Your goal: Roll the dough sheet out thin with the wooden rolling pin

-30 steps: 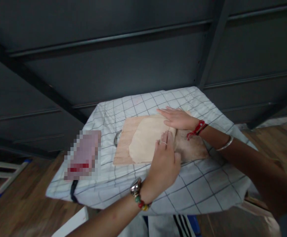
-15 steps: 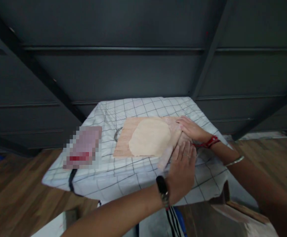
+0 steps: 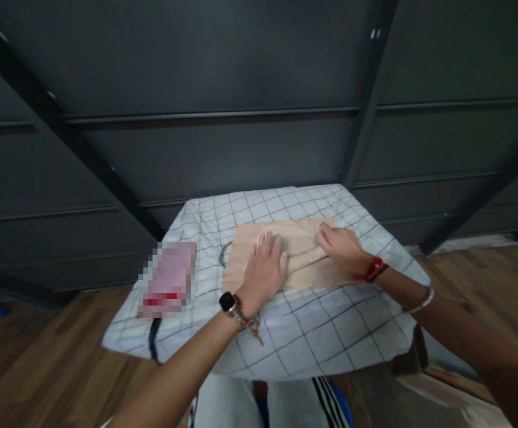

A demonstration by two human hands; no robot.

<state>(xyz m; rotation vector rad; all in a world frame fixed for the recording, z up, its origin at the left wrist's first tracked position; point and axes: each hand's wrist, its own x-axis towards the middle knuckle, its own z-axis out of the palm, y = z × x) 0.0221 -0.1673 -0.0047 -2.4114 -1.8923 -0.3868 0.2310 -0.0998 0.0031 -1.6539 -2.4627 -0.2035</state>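
A wooden board (image 3: 239,261) lies on a table covered with a white checked cloth (image 3: 303,333). On the board rests a pale sheet of dough (image 3: 301,252), folded or rolled across its width. My left hand (image 3: 265,270) lies flat on the dough's left part, fingers stretched out. My right hand (image 3: 341,246) presses on the dough's right part, fingers curved down onto it. A watch and beaded bracelet sit on my left wrist, a red thread and a metal bangle on my right.
A pixelated pinkish rectangle (image 3: 167,279) lies on the cloth left of the board. A metal ring-like object (image 3: 223,254) peeks out at the board's left edge. Dark metal panels and beams stand behind the table. Wooden floor surrounds it.
The round flat dough has been folded or rolled into a long band across the board. My left hand moved from the board's right side onto the dough's left part; my right stayed at the right.
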